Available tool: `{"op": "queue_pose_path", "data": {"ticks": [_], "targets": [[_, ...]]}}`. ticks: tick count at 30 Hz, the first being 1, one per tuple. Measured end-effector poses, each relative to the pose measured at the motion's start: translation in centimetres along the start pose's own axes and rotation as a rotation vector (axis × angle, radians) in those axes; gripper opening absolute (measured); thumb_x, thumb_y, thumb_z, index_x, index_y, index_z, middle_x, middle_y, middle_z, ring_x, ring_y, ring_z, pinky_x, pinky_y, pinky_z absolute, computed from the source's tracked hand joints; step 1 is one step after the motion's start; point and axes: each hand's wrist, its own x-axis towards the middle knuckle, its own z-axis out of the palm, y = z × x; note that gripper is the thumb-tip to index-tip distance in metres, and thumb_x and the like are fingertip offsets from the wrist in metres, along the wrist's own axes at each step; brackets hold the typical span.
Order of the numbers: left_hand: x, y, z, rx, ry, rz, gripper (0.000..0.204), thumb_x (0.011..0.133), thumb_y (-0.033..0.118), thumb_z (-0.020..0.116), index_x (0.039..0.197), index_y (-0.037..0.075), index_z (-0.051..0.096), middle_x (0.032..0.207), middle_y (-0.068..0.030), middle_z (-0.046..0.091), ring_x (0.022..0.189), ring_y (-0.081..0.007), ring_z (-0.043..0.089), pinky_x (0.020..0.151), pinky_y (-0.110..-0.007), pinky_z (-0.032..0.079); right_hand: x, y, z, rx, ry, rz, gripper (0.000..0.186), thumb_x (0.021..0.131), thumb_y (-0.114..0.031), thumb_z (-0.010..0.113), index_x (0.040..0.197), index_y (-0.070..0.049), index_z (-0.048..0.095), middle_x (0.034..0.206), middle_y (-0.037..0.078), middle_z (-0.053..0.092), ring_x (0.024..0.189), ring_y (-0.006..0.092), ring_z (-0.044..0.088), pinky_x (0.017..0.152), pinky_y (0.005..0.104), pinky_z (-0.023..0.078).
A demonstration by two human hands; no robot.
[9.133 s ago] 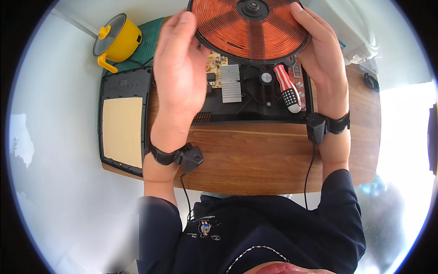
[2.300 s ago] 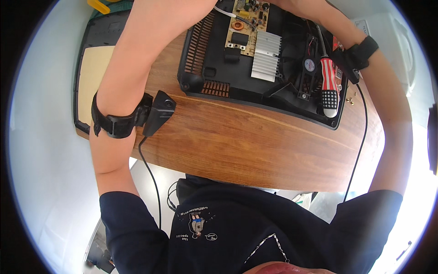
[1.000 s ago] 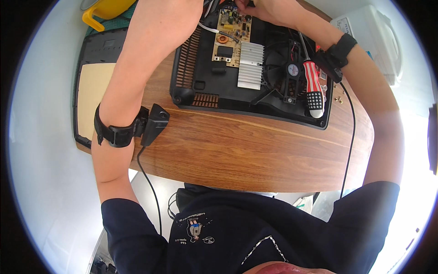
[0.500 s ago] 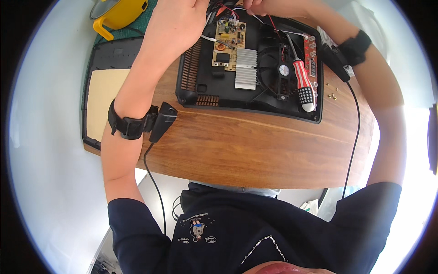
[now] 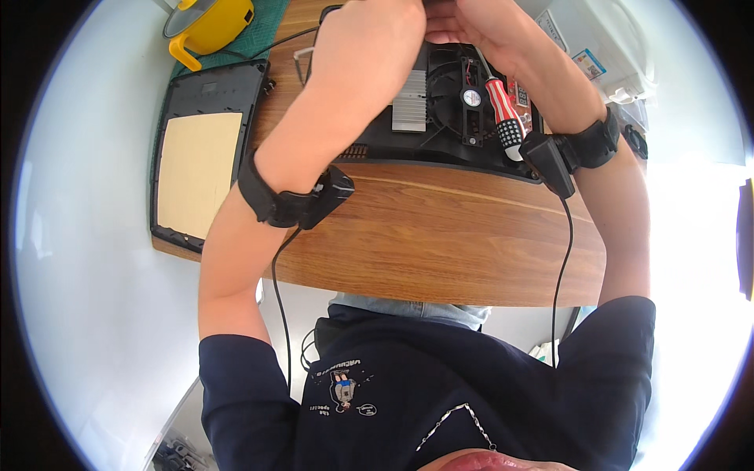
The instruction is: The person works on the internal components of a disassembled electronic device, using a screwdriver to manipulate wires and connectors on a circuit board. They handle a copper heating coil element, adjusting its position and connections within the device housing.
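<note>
My left hand (image 5: pixel 375 49) is at the top middle, over the left part of an opened black cooker base (image 5: pixel 369 149), hiding the circuit board; its fingers are out of sight. My right hand (image 5: pixel 479 30) is just right of it, fingers curled near a dark item too hidden to name. Below my hands are a ribbed silver heat sink (image 5: pixel 408 102) and a black fan (image 5: pixel 446 102). A screwdriver (image 5: pixel 503 114) with a striped red-and-white, star-dotted handle lies in the base beside a red control board (image 5: pixel 521 96).
A black panel with a beige sheet (image 5: pixel 196 173) lies at left, partly on a green mat (image 5: pixel 267 63). A yellow pot (image 5: pixel 216 27) stands at back left, a white appliance (image 5: pixel 605 43) at back right. Wooden desk (image 5: pixel 440 235). Black wrist devices with cables are on both forearms.
Earlier both hands held a copper coil disc, now out of sight. Since half a second ago my left hand moved right, covering the circuit board and wires, and my right hand moved closer to it.
</note>
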Motion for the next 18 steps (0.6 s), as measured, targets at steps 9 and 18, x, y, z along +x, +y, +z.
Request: {"op": "queue_pose_path", "data": {"ticks": [9,18], "targets": [[-3.2,-3.4,-1.9,-0.472,0.039,0.113,0.075,0.089,0.03,0.08,0.15,0.003,0.045,0.144,-0.0219,0.056,0.133,-0.0399,0.054,0.11,-0.047,0.045,2.6,1.2,-5.3,0.107,-0.049,0.068,0.032,0.1,-0.031,0.047,0.1,-0.011,0.071,0.094,0.006,0.076,0.083,0.0212,0.07,0.082,0.0358,0.052],[-3.0,-7.3,3.4,-0.622,0.045,0.291,0.055,0.102,0.019,0.062,0.15,-0.001,0.046,0.146,-0.024,0.055,0.134,-0.0393,0.056,0.111,-0.041,0.044,1.4,-1.0,-2.0,0.028,-0.075,-0.002,0.033,0.101,-0.032,0.051,0.103,-0.005,0.07,0.098,0.012,0.076,0.091,0.0242,0.073,0.086,0.0354,0.056]]}}
